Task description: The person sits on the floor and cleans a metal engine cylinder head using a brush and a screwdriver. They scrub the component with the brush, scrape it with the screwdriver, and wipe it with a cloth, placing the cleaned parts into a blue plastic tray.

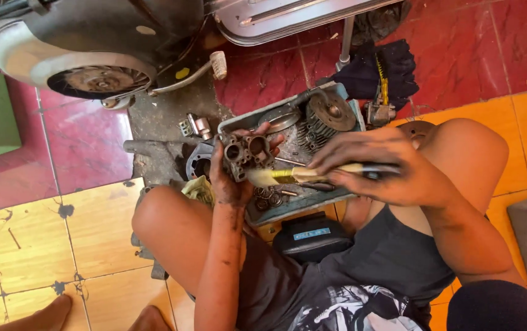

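Seen from above: left hand (231, 178) gripping a grimy carburetor body (246, 153), right hand (379, 167) pressing a pale-bristled brush (288, 176) against its side. Beneath, a blue tray (349, 110) of metal engine parts on the red-and-yellow tiled floor (61, 239).

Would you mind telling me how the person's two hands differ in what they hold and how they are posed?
The left hand grips a grey metal carburettor body from below, fingers curled upward; the right hand reaches in from the side, holding a paintbrush level. The left hand keeps its part over the tray; the right hand points the bristles at that part. Both look smeared with dark grime.
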